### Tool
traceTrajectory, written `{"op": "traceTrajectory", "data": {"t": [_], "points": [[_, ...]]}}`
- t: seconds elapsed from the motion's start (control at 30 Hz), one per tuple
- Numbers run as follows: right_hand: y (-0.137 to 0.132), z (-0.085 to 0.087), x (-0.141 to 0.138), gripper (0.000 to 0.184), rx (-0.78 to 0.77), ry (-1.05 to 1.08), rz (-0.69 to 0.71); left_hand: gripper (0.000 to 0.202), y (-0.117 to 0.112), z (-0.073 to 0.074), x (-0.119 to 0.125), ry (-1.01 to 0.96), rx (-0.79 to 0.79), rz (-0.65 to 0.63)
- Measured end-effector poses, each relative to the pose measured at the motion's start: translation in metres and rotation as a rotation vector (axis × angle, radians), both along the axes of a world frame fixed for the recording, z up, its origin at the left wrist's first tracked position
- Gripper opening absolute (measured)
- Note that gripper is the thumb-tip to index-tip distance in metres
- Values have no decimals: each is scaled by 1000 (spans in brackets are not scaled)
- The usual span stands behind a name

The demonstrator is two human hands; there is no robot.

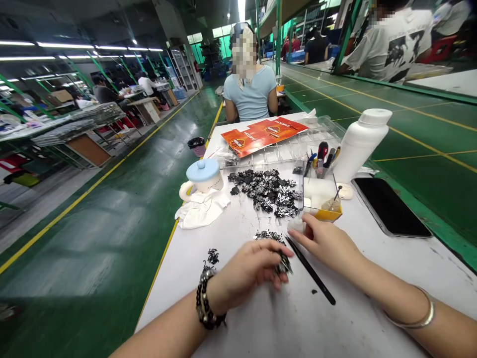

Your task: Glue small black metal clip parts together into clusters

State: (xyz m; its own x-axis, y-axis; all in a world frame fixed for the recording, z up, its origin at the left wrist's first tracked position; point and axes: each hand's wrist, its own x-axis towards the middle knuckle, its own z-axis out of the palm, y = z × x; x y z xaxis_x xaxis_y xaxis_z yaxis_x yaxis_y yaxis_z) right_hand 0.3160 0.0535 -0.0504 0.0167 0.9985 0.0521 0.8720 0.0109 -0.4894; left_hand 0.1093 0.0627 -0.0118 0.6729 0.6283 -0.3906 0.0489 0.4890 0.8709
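Observation:
My left hand (257, 266) is curled above the white table, its fingers closed round a small clump of dark, shiny metal parts (283, 262). My right hand (330, 243) reaches in from the right, with thumb and finger bent at a small translucent white piece (296, 224) whose kind I cannot make out. Black tweezers (311, 271) lie on the table between my hands, points facing away from me. Just beyond my left hand is a small heap of silvery parts (269, 235). Little black curved pieces (213, 256) lie left of it.
A larger pile of black parts (264, 189) lies farther back. Around it stand a lidded mug (204, 176) with a white cloth (203, 209), a tool holder (322, 186), and a white bottle (363, 144). A phone (393, 206) lies right. A person (250, 92) sits ahead.

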Motion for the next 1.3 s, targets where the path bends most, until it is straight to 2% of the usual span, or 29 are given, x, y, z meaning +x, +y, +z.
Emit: {"op": "traceTrajectory", "data": {"t": [0.03,0.13,0.2,0.27,0.33,0.43,0.5,0.63,0.7,0.77,0.83,0.93,1.0,1.17,1.3], "points": [[0,-1,0,31,25,32,0,22,-7,-3,2,-22,-62,-42],[-2,0,1,36,121,162,-12,29,-19,-11,2,1,-112,-132],[-6,4,4,36,175,285,-29,42,-22,-15,1,2,-143,-78],[-10,10,6,32,187,416,-35,51,-23,-18,-1,-23,-145,36],[-15,16,7,29,129,684,-64,47,-23,-20,-2,2,-60,97],[-22,22,8,27,50,1150,-179,38,-24,-22,-4,130,100,66],[-27,24,8,28,76,1264,-238,39,-25,-21,-4,179,148,55],[-42,28,8,26,165,1238,-343,38,-28,-20,-3,211,225,85],[-54,29,7,25,234,1159,-296,36,-30,-19,-3,234,254,109],[-65,29,7,22,291,994,-141,33,-31,-18,-2,256,273,122],[-73,32,8,19,331,740,33,30,-32,-18,-2,270,300,115],[-74,39,8,19,291,391,356,30,-32,-19,-3,261,348,99],[-71,45,6,23,277,284,494,30,-33,-19,-3,253,384,91],[-68,50,1,25,333,195,472,31,-33,-20,-2,251,410,85],[-71,47,2,21,373,236,508,31,-32,-20,-1,245,400,84]]}}
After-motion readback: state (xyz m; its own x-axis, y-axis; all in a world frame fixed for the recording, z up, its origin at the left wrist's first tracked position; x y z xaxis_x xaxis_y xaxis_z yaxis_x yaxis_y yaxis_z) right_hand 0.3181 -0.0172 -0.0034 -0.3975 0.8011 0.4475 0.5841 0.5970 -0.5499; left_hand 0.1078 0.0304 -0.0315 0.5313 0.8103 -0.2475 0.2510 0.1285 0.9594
